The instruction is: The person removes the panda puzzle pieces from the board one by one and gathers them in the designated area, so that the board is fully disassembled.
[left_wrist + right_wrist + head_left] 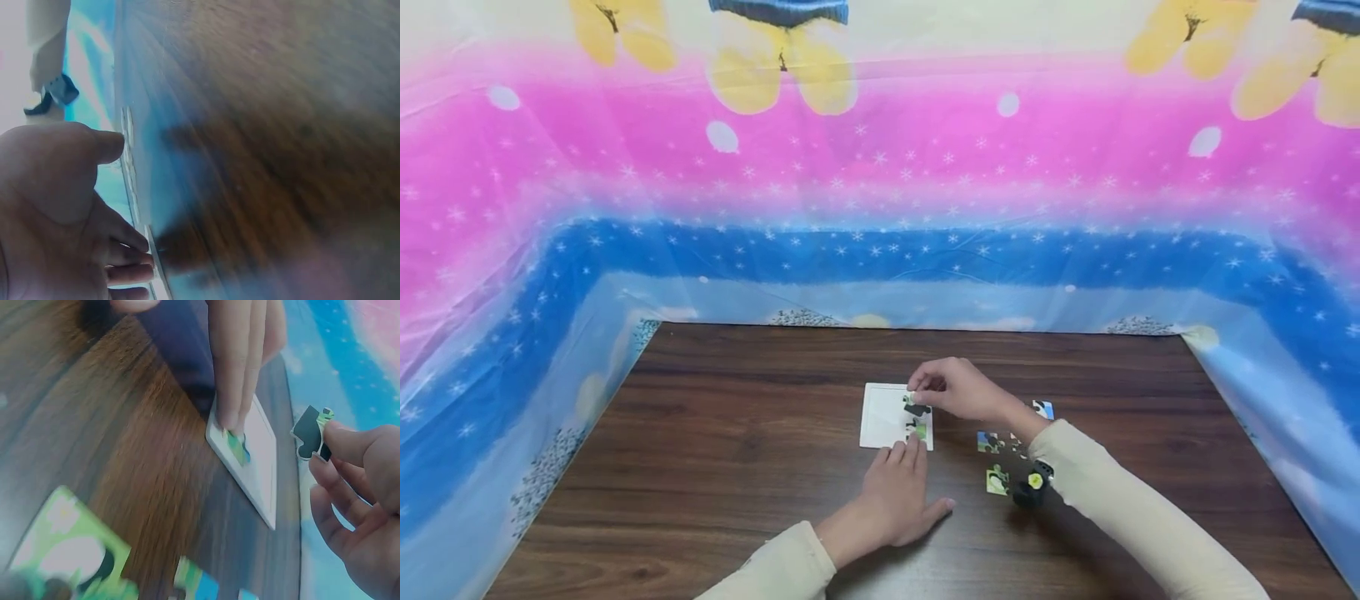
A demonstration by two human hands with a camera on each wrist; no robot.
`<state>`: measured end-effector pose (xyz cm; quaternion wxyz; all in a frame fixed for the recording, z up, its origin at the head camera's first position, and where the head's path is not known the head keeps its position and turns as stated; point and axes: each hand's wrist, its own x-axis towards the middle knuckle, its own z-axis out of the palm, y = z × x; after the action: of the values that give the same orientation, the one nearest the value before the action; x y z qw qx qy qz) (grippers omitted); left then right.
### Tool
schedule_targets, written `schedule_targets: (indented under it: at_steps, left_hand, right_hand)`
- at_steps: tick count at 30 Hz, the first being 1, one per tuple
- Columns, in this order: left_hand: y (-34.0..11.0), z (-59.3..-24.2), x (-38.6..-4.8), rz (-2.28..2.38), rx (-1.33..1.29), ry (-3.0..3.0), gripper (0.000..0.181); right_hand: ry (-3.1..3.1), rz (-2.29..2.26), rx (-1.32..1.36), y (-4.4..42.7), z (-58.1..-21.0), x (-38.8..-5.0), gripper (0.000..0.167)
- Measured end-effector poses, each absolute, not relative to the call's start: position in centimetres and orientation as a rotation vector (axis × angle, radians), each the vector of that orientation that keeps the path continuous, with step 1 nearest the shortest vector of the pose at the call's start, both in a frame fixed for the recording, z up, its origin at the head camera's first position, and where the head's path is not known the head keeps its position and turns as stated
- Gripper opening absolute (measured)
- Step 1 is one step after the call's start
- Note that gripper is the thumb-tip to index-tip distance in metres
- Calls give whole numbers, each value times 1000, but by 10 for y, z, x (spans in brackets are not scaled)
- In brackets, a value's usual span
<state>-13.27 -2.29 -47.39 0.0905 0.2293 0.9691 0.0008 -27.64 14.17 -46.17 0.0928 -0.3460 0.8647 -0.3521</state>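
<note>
A white square puzzle tray (882,417) lies on the table. My left hand (895,496) rests at its near edge, fingers straight, fingertips touching a green puzzle piece (236,449) in the tray's near right corner. Above the tray's right side, my right hand (958,390) pinches a black-and-green puzzle piece (307,432) between thumb and fingers. That held piece is tilted and apart from the tray in the right wrist view. In the left wrist view, the left palm (50,200) shows, with the fingertips at the tray's edge.
Several loose puzzle pieces lie right of the tray, among them a green one (997,481), a blue-and-green one (988,442) and one by the right sleeve (1043,409). A black wrist device (1030,487) hangs over them. Patterned cloth (880,258) encloses the brown table (737,417).
</note>
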Motion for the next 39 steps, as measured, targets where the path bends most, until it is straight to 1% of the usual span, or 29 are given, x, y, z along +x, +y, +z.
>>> schedule_targets:
  at_steps: [6,9,17,27,32,39]
  left_hand:
    - [-30,-475,-139,171,734,2886,82]
    - [-35,-476,-144,241,782,2863,78]
    - [-44,-481,-153,287,881,2908,74]
    - [-46,-483,-154,411,803,2955,63]
    - [-48,-482,-153,461,706,2900,64]
    - [-54,-481,-152,319,758,2919,60]
  right_hand:
    - [2622,-1046,-966,174,-452,-264,8]
    - [2617,-1030,-963,190,-449,-255,8]
    - [2639,-1023,-967,230,-452,-230,7]
    - [2643,-963,-863,270,-462,-205,6]
    - [2614,-936,-831,282,-468,-195,7]
    - [2643,-864,-885,290,-479,-187,8]
